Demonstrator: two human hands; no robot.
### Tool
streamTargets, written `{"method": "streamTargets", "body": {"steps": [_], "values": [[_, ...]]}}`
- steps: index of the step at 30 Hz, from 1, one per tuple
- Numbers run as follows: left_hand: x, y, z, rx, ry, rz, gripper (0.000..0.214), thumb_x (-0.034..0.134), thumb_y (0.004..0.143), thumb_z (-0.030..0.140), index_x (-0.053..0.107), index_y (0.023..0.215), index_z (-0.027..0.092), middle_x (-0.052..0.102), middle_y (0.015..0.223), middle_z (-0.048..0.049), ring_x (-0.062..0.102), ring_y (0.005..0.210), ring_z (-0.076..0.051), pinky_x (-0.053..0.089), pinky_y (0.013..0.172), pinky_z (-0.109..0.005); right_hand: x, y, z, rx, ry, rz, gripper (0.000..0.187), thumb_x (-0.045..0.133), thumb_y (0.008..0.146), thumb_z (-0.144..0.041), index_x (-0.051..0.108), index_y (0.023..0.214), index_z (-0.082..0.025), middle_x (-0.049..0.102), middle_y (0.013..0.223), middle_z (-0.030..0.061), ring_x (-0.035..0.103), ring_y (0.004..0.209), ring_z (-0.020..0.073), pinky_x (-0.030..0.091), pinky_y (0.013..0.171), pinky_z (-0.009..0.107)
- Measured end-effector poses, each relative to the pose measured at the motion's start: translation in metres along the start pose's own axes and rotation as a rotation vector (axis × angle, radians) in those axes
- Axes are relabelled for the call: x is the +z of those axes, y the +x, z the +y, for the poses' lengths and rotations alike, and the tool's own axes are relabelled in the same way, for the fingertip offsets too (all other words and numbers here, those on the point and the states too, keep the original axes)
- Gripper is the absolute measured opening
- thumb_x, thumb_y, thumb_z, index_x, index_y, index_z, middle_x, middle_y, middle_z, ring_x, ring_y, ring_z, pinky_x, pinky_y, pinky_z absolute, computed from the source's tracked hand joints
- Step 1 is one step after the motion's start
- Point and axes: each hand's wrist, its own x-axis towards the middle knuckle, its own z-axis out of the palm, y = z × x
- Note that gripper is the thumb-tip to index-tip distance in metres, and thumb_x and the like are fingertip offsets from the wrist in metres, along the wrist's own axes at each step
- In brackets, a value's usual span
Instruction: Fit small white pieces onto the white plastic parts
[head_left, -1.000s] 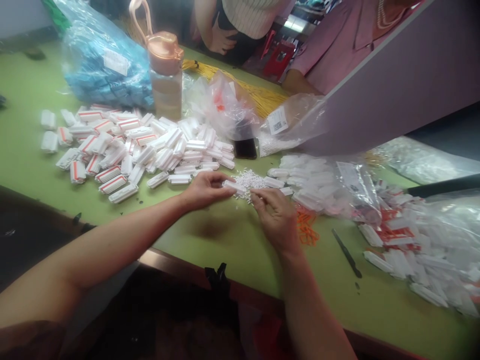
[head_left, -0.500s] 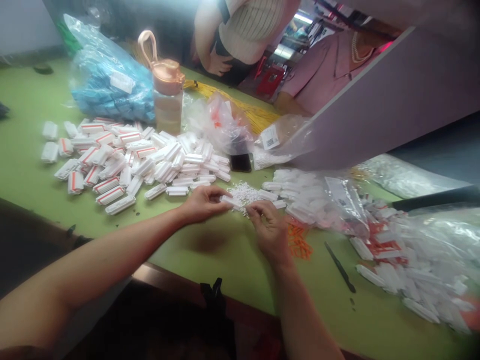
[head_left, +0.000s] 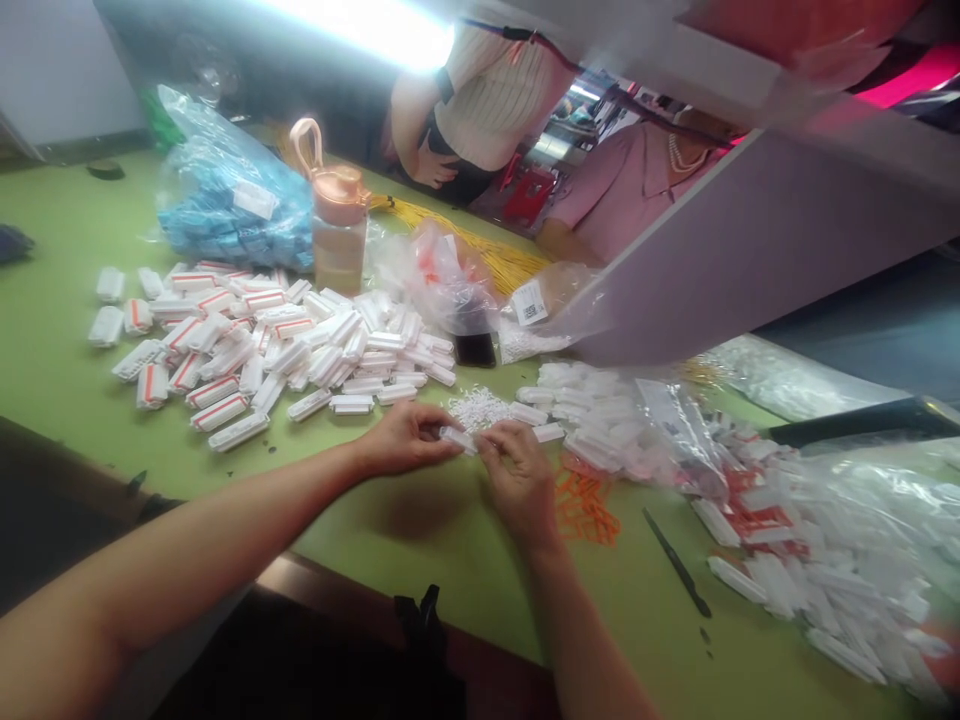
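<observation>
My left hand [head_left: 405,440] pinches one end of a small white plastic casing [head_left: 457,438] just above the green table [head_left: 465,520]. My right hand [head_left: 517,475] is closed at the casing's other end, fingertips pressed against it; whether it holds a small part of its own is too small to see. Right behind the hands lies a little heap of tiny white pieces [head_left: 478,407]. A loose bunch of orange clips [head_left: 585,500] lies just right of my right hand. To the left spreads a big pile of white casings with orange stripes [head_left: 262,340].
A pink-lidded water bottle [head_left: 337,225], a blue-filled plastic bag [head_left: 232,205], a black phone [head_left: 475,349] and yellow cables [head_left: 499,250] stand at the back. Clear bags of white casings [head_left: 825,520] fill the right. A black tool [head_left: 679,565] lies nearby. Two other people stand beyond the table.
My hands have drawn closer together on the white casing, with the right hand now at its end. The camera has tilted up, so everything sits lower in view.
</observation>
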Motion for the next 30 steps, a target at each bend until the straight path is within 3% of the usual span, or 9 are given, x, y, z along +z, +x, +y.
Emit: {"method": "streamTargets", "body": {"steps": [7, 14, 21, 26, 30], "values": [[0.0, 0.001, -0.001, -0.031, -0.049, 0.019, 0.033, 0.074, 0.067, 0.034, 0.071, 0.09, 0.01, 0.047, 0.053, 0.0051, 0.037, 0.049, -0.004, 0.029, 0.046, -0.017, -0.001, -0.003, 0.002, -0.15, -0.22, -0.012, 0.016, 0.057, 0.09, -0.028, 0.071, 0.087, -0.023, 0.067, 0.084, 0.0042, 0.062, 0.08, 0.0172, 0.043, 0.071, 0.033], [0.001, 0.004, -0.009, -0.138, -0.282, 0.066, 0.046, 0.079, 0.063, 0.037, 0.068, 0.098, 0.009, 0.063, 0.067, -0.0017, 0.053, 0.056, -0.007, 0.039, 0.054, -0.019, -0.011, -0.004, 0.004, -0.242, -0.249, -0.058, 0.029, 0.05, 0.093, -0.021, 0.065, 0.117, -0.022, 0.071, 0.101, 0.0066, 0.063, 0.094, 0.0196, 0.041, 0.078, 0.035], [0.0, 0.004, -0.011, -0.125, -0.279, 0.066, 0.044, 0.08, 0.063, 0.036, 0.07, 0.097, 0.01, 0.063, 0.064, -0.0002, 0.052, 0.054, -0.006, 0.04, 0.053, -0.019, -0.008, -0.004, -0.002, -0.292, -0.387, -0.06, 0.023, 0.052, 0.092, -0.024, 0.068, 0.109, -0.025, 0.071, 0.101, 0.0046, 0.062, 0.09, 0.0188, 0.037, 0.075, 0.034], [0.0, 0.003, -0.01, -0.136, -0.352, 0.09, 0.044, 0.082, 0.06, 0.035, 0.07, 0.094, 0.01, 0.065, 0.066, -0.0013, 0.056, 0.056, -0.007, 0.043, 0.055, -0.019, -0.003, -0.003, -0.007, -0.186, -0.222, -0.069, 0.023, 0.051, 0.093, -0.026, 0.069, 0.107, -0.025, 0.07, 0.102, 0.0054, 0.061, 0.095, 0.0194, 0.041, 0.08, 0.035], [0.0, 0.005, -0.008, -0.121, -0.421, 0.181, 0.045, 0.084, 0.058, 0.034, 0.07, 0.094, 0.011, 0.07, 0.077, -0.0033, 0.061, 0.064, -0.008, 0.049, 0.064, -0.021, -0.001, -0.003, -0.001, 0.06, 0.059, 0.028, 0.024, 0.048, 0.093, -0.031, 0.07, 0.099, -0.023, 0.067, 0.096, 0.0059, 0.062, 0.091, 0.0185, 0.047, 0.076, 0.034]]}}
